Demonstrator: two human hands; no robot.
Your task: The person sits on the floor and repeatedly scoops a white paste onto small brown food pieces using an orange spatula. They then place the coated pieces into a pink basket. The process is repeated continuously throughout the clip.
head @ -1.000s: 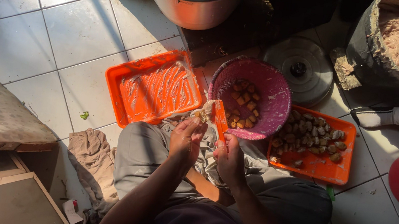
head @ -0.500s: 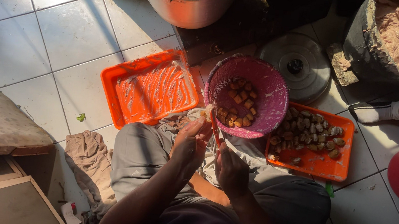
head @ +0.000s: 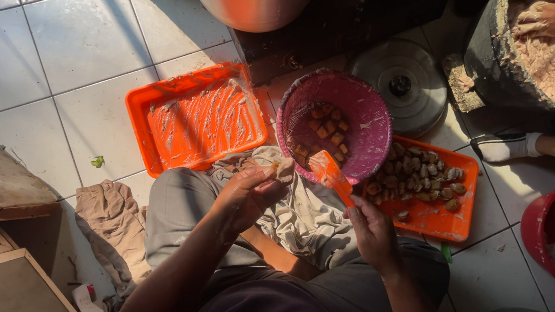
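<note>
left hand (head: 245, 194) cupped round pale dough lump (head: 283, 170); right hand (head: 370, 229) grips orange spatula (head: 330, 174), blade toward 11 o'clock, over pink basket (head: 365, 117) rim.

Right hand (head: 370, 229) and orange spatula (head: 331, 175) now apart from left hand (head: 249, 191).

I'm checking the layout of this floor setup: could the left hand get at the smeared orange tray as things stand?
Probably yes. The left hand holds a small piece just beside the orange tray, with only crumpled cloth between them, though it would need to free itself first.
</note>
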